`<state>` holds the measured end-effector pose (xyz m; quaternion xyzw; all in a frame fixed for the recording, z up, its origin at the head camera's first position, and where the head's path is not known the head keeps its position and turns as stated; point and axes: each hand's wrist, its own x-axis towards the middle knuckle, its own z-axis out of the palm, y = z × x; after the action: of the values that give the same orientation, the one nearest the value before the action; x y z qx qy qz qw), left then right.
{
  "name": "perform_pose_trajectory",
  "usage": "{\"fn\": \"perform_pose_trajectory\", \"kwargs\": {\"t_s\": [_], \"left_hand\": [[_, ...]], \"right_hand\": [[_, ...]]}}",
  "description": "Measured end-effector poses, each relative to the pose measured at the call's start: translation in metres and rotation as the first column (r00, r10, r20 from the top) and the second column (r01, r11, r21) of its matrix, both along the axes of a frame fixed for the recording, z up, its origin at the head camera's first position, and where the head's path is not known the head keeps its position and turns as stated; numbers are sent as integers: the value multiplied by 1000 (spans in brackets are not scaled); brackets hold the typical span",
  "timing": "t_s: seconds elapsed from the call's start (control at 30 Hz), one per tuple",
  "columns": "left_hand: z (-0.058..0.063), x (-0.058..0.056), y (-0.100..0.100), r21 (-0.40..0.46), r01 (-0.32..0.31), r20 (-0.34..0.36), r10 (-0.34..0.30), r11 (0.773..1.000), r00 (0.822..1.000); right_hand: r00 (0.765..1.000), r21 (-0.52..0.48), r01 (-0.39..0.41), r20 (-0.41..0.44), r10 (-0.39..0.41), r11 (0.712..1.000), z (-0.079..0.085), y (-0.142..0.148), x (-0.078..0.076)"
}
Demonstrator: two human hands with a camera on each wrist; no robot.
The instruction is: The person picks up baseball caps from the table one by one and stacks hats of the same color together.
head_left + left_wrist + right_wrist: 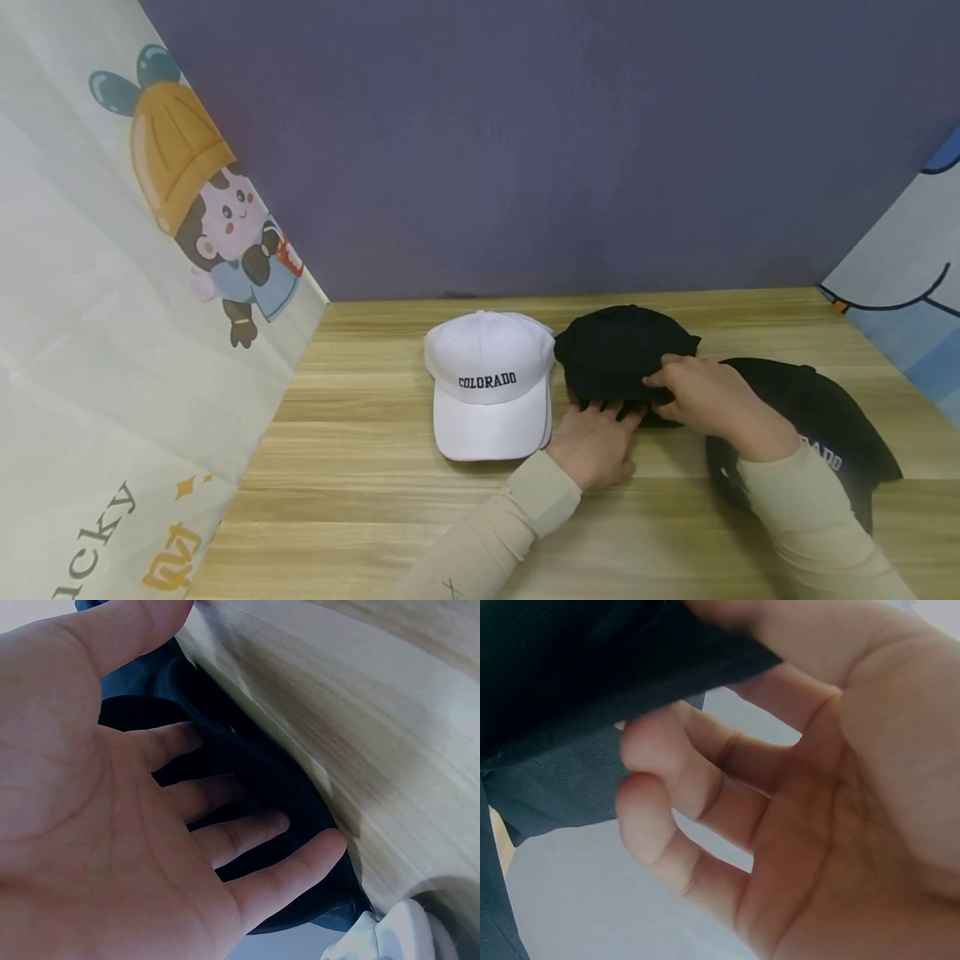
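A black cap (pixel 626 346) lies right of a white cap (pixel 487 358) on the wooden table. At its near edge is my left hand (pixel 596 442), palm up in the left wrist view, with fairly straight, spread fingers (pixel 247 836) reaching into the hollow of the black fabric (pixel 262 769). My right hand (pixel 708 400) pinches the cap's right near edge. In the right wrist view, the thumb lies over the dark cloth edge (pixel 592 675) and curled fingers (pixel 656 750) lie under it. More dark fabric (pixel 562 787) hangs below that edge.
Another black cap (pixel 810 400) with white lettering rests at the right, partly hidden behind the right forearm. The white cap reads COLORADO and sits close by the left hand. A dark wall (pixel 525 150) stands behind the table (pixel 360 400); a printed curtain (pixel 90 292) hangs at the left.
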<state>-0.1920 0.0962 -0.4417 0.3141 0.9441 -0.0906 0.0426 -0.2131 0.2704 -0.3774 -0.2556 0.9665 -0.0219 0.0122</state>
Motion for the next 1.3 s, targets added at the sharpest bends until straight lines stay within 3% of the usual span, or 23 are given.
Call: {"fn": "perform_pose_trajectory", "kwargs": {"t_s": [0.5, 1.3], "left_hand": [[-2, -1, 0, 42, -1, 21, 0, 999, 1000], [-4, 1, 1, 43, -15, 46, 14, 999, 999]], "right_hand": [[999, -6, -27, 35, 27, 1000, -11, -3, -5], [999, -18, 4, 54, -3, 1000, -22, -5, -9]]}}
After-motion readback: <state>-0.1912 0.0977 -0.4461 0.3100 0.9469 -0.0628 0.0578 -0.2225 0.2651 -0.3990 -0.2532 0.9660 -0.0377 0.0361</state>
